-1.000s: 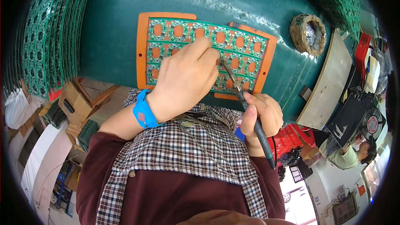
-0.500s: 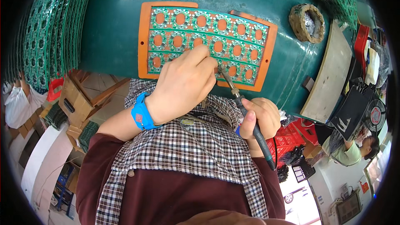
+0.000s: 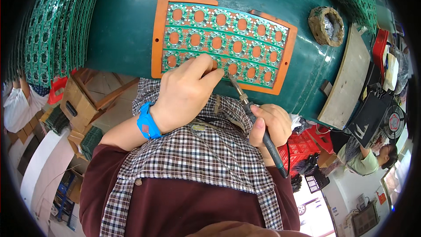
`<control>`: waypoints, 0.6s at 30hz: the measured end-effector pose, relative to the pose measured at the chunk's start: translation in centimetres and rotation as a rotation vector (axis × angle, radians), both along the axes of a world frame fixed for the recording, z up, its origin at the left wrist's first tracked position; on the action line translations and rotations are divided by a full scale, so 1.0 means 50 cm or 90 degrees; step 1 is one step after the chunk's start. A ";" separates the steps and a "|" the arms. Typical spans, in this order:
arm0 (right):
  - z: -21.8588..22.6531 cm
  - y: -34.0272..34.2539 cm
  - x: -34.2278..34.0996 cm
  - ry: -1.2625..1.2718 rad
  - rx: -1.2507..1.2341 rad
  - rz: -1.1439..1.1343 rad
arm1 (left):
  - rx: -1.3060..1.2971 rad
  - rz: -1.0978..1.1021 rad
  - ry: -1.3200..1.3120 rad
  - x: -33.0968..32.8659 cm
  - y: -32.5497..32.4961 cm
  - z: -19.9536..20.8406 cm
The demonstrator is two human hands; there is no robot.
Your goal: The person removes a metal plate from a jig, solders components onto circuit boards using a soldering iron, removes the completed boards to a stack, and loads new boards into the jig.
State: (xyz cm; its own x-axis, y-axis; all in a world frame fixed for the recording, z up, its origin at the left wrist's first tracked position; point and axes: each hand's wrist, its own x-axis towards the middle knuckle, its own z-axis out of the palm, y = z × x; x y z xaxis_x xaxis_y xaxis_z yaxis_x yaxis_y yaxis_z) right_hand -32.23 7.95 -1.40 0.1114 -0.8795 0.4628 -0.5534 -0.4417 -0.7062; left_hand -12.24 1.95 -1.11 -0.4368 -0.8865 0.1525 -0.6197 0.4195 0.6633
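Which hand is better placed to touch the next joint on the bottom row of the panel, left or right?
Right, probably. The right hand holds the soldering iron, tip at the bottom row of the circuit board panel. The left hand pinches something small beside the tip.

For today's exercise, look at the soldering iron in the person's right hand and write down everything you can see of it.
The soldering iron is a slim pen-shaped tool with a dark handle and a thin metal tip. The right hand grips its handle like a pen, and it slants up and to the left. Its tip meets the lower edge of the green circuit board panel, close to the fingertips of the left hand. A dark cord leaves the handle's lower end. Whether it is hot cannot be told.
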 end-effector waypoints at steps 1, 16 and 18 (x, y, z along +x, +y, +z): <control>0.001 0.000 0.000 0.004 0.001 -0.002 | -0.004 -0.006 -0.024 0.001 -0.001 0.002; -0.009 0.010 0.002 -0.002 0.001 -0.006 | 0.012 -0.008 0.039 0.013 -0.001 -0.007; -0.003 0.007 0.003 -0.001 -0.003 -0.023 | 0.001 -0.006 0.021 0.011 -0.001 -0.004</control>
